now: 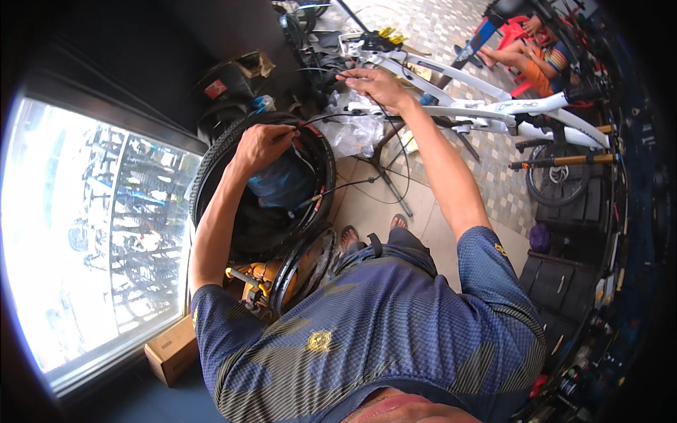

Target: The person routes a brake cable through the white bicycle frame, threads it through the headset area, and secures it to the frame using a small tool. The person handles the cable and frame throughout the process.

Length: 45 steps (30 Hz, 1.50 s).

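A thin black cable (326, 117) runs in loose loops between my hands, beside a white bicycle frame (465, 107). My left hand (264, 148) is closed, with thumb and forefinger pinching the cable above a stack of black tires (211, 158). Further right and farther away, my right hand (377, 88) pinches a stretch of the cable between its fingertips, near the frame's tubes. One loop hangs below my right hand, and a length with a light-coloured end lies across the tires. Inside the tires sits a blue plastic-wrapped bundle (282, 185).
Clear plastic wrap (349, 134) lies under the cable, near the dark legs of a stand (386, 185). A cardboard box (171, 350) is by the bright window (106, 233). Another person (539, 60) sits at the upper right. Dark cases (560, 285) line the right side.
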Each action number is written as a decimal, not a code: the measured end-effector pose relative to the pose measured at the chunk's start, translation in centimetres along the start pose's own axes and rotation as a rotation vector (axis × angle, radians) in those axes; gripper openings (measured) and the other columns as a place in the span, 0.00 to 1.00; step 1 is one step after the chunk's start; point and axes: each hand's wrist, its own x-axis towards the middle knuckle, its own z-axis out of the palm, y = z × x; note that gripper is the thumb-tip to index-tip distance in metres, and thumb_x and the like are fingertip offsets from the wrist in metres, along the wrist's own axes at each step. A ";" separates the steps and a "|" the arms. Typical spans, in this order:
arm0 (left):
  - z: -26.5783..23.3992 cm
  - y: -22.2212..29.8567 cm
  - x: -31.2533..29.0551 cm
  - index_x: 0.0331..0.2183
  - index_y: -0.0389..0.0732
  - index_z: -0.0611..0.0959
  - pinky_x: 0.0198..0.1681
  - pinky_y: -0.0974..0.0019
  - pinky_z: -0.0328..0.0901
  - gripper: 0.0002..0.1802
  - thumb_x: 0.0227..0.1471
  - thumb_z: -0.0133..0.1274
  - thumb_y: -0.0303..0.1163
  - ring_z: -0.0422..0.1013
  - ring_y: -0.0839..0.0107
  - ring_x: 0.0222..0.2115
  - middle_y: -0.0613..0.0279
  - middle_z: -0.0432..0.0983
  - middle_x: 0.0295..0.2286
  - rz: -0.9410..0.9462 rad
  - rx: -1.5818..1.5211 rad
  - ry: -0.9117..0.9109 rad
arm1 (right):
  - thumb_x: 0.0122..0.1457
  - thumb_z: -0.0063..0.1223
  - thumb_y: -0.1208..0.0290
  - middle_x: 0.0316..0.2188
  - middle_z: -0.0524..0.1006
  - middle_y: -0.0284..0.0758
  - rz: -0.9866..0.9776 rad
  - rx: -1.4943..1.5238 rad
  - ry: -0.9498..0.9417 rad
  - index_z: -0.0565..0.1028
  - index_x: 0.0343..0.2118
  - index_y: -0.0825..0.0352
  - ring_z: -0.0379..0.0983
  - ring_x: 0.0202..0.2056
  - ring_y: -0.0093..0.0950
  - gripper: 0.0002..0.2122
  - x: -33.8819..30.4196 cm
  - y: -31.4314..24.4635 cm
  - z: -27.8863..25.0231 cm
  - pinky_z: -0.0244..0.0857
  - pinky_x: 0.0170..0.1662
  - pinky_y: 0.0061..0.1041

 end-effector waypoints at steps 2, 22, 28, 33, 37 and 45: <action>0.6 1.3 1.2 0.41 0.45 0.89 0.36 0.57 0.74 0.13 0.56 0.58 0.37 0.80 0.53 0.33 0.54 0.84 0.33 0.025 -0.008 -0.020 | 0.65 0.60 0.65 0.27 0.70 0.19 -0.033 0.008 0.041 0.78 0.55 0.66 0.60 0.26 0.10 0.18 -0.1 0.3 -0.2 0.52 0.25 0.11; 0.3 -1.0 2.8 0.41 0.38 0.88 0.39 0.62 0.74 0.12 0.57 0.57 0.32 0.82 0.57 0.35 0.52 0.85 0.33 -0.111 -0.099 -0.200 | 0.65 0.60 0.67 0.29 0.78 0.21 0.019 0.156 0.073 0.80 0.52 0.66 0.58 0.22 0.07 0.15 -0.6 1.5 -0.9 0.46 0.19 0.13; 4.4 2.0 4.6 0.39 0.39 0.88 0.39 0.56 0.73 0.12 0.56 0.58 0.34 0.80 0.51 0.34 0.49 0.84 0.33 0.067 -0.066 -0.251 | 0.68 0.57 0.65 0.21 0.61 0.16 0.056 0.228 0.055 0.76 0.58 0.64 0.53 0.21 0.08 0.18 -1.4 0.6 -1.0 0.46 0.19 0.12; 9.6 2.6 6.7 0.38 0.36 0.87 0.34 0.57 0.70 0.14 0.59 0.56 0.37 0.78 0.52 0.27 0.45 0.80 0.26 -0.020 -0.271 -0.172 | 0.67 0.58 0.67 0.25 0.70 0.19 0.013 0.237 0.093 0.78 0.54 0.68 0.58 0.22 0.08 0.16 -1.7 0.7 -0.5 0.47 0.19 0.12; 12.6 4.6 8.5 0.40 0.37 0.88 0.36 0.61 0.70 0.16 0.61 0.52 0.37 0.78 0.66 0.27 0.51 0.82 0.25 -0.180 -0.231 -0.194 | 0.66 0.60 0.67 0.33 0.80 0.24 0.009 0.159 0.141 0.80 0.52 0.68 0.63 0.24 0.08 0.15 -1.3 1.3 -0.4 0.52 0.21 0.12; 9.8 3.2 3.4 0.36 0.36 0.87 0.38 0.58 0.69 0.09 0.57 0.59 0.31 0.78 0.58 0.29 0.53 0.82 0.29 -0.020 -0.192 0.102 | 0.68 0.57 0.64 0.20 0.63 0.17 0.035 0.184 0.211 0.77 0.56 0.66 0.53 0.18 0.09 0.17 -2.4 0.1 -0.1 0.45 0.17 0.13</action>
